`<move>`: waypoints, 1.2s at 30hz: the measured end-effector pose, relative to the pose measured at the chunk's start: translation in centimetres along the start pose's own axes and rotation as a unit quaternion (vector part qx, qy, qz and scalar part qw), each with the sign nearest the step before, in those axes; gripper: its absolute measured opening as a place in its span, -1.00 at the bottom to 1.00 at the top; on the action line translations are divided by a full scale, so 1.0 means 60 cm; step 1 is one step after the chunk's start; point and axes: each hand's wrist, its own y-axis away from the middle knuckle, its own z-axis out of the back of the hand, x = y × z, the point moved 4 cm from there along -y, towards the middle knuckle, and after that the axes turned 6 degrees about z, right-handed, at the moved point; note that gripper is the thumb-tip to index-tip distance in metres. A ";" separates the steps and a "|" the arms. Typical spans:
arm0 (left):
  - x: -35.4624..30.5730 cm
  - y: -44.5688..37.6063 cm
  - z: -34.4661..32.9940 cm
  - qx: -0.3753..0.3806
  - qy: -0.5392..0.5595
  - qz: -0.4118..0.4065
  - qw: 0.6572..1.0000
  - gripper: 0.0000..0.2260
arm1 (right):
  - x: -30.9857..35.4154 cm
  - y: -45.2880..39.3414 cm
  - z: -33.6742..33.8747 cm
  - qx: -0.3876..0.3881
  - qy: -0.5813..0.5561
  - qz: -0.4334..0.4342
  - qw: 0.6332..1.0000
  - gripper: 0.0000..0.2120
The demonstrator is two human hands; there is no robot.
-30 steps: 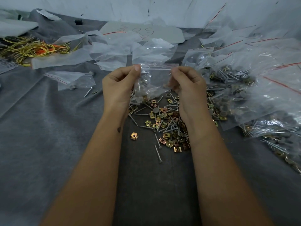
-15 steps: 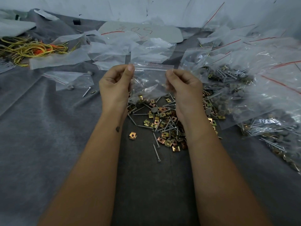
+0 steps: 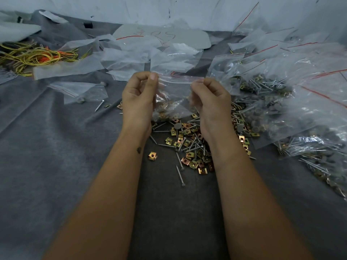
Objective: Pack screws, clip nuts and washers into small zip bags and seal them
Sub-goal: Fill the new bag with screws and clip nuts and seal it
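The grey felt cloth (image 3: 56,156) carries a heap of brass-gold and coppery clip nuts (image 3: 189,147) mixed with silver screws (image 3: 180,175). Left of the heap lie yellow wires (image 3: 32,57) with orange flecks; right of it, clear zip bags (image 3: 300,87) show thin red stripes.

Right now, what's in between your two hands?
In the head view, the small zip bag stretches between the left hand and the right hand. Each hand pinches one end of its top strip. Some hardware sits inside near the bottom.
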 end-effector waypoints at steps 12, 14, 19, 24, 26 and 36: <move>0.000 0.003 -0.005 0.029 -0.012 -0.009 0.999 -0.88 | 0.001 0.000 0.000 0.000 0.003 0.018 1.000 -0.78; 0.001 0.003 -0.005 0.031 -0.007 -0.010 0.999 -0.88 | 0.001 0.000 0.000 -0.006 0.009 0.024 1.000 -0.77; 0.003 0.000 -0.004 0.023 -0.002 0.000 1.000 -0.88 | -0.003 -0.005 0.005 -0.020 0.006 0.020 1.000 -0.76; 0.002 0.001 -0.007 0.032 -0.010 -0.003 0.999 -0.90 | -0.005 -0.006 0.001 -0.012 0.003 0.017 1.000 -0.78; 0.004 0.001 -0.009 0.040 -0.006 0.013 0.999 -0.91 | -0.005 -0.007 0.003 -0.022 0.017 0.023 0.999 -0.77; 0.003 0.004 -0.013 0.050 -0.007 0.017 0.999 -0.89 | -0.011 -0.004 0.000 0.012 -0.018 -0.011 1.000 -0.88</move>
